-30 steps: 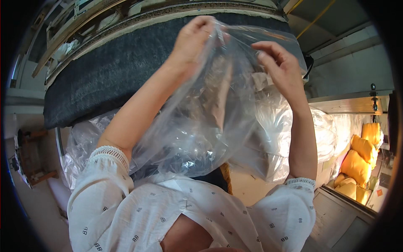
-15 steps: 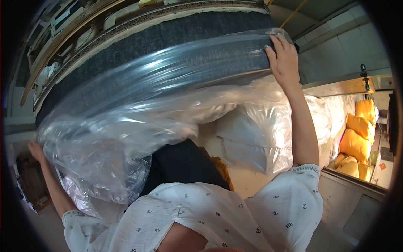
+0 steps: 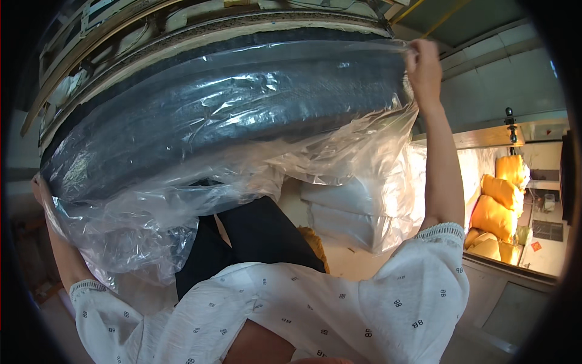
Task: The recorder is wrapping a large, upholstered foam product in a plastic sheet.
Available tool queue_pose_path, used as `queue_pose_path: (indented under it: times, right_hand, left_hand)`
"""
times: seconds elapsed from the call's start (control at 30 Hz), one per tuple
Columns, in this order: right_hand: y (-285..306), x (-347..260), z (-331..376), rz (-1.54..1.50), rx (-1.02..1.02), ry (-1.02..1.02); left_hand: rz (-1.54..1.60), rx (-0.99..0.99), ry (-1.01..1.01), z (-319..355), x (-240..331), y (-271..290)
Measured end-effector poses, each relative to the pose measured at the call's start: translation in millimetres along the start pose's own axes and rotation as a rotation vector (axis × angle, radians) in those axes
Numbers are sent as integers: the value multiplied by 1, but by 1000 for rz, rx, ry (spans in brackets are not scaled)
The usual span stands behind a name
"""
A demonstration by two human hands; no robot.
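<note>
A large clear plastic sheet (image 3: 230,97) stretches over a long dark cloth-covered surface (image 3: 200,45) in front of me, with glossy creases across it. My right hand (image 3: 424,64) is closed on the sheet's far right corner, fingers curled in a pinch. At the left end my left hand (image 3: 39,189) is at the sheet's edge, partly hidden by the film, its fingers apparently wrapped round the plastic. The near part of the sheet hangs loose and crumpled over my dark trousers (image 3: 260,233).
White bundles in clear plastic (image 3: 357,212) stand on the floor to the right. Farther right are stacked yellow bundles (image 3: 494,215) beyond a ledge. Wooden rails (image 3: 91,57) run behind the dark surface. A black knobbed fitting (image 3: 511,124) rises at the right.
The sheet has spread farther back over the dark surface. My right hand went from lying spread on it to gripping its corner, slightly farther away; my left hand moved forward and left.
</note>
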State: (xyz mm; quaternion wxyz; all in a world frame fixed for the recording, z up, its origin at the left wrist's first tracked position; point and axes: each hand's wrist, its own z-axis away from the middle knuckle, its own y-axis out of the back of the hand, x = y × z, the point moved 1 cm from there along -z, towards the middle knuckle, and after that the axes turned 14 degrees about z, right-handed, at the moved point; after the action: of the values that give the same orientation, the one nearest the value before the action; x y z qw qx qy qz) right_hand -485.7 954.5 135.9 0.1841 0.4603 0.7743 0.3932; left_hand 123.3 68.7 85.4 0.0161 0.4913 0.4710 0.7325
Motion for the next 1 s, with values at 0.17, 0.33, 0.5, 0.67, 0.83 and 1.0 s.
queue_pose_path:
  times: [0.17,0.33,0.5,0.67,0.83,1.0]
  right_hand:
    - [-45,6,28,-20,-282,112]
    - [-57,4,3,-115,-489,-49]
    - [-72,89,11,-337,-555,-391]
    - [-79,41,-20,301,-634,-216]
    - [-21,-121,-43,-498,-273,147]
    - [118,-297,89,-935,-463,242]
  left_hand:
    - [-610,412,-26,-16,-55,9]
    - [-903,606,46,20,-72,-11]
    - [-478,790,119,-24,74,-174]
    - [-9,1000,-94,-14,77,-148]
    - [89,1205,-49,-4,59,-114]
    - [36,1281,-6,-17,50,-101]
